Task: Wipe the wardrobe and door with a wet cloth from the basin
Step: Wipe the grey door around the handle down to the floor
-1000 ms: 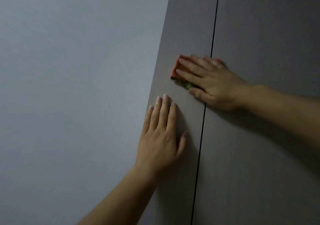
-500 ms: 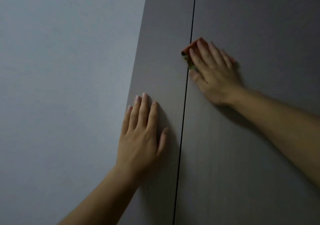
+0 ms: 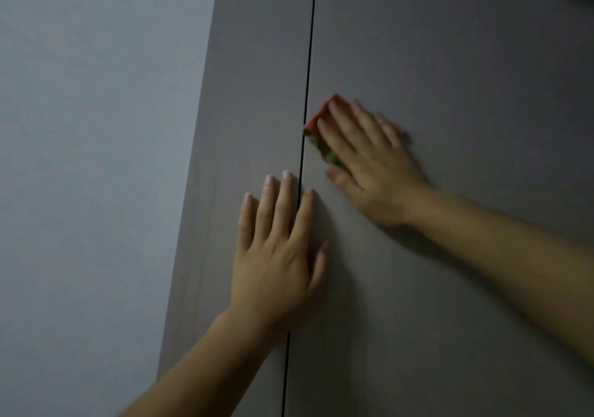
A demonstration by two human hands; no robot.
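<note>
The left forearm rises from the lower edge toward the seam, the thin dark line between the 2 grey panels of the wardrobe. The left hand lies flat on the wardrobe with its 4 fingers straight and close together, pointing up, and holds nothing. It straddles the seam: the little, ring and middle fingers are left of it, and the index finger and thumb are on it or just right of it. The right forearm comes in from the right of the seam and slants up toward it. The right hand is right of the seam and above the left hand. Its fingers are straight and slightly spread, and they press the cloth flat against the panel. The hand is blurred by motion.

Half a second ago the left hand lay wholly left of the seam; now it covers a stretch of it. The right hand then stood well above the left hand; now the 2 hands are near each other, though apart. 1 second ago the cloth sat left of the seam; now it is right of it.

The cloth is folded small and mostly hidden under the fingers. An orange-red corner shows above the fingertips, and a green mottled edge runs along the seam side; its left edge touches the seam. Whether it is wet cannot be told. Far left of the seam is a pale blue-grey wall.
</note>
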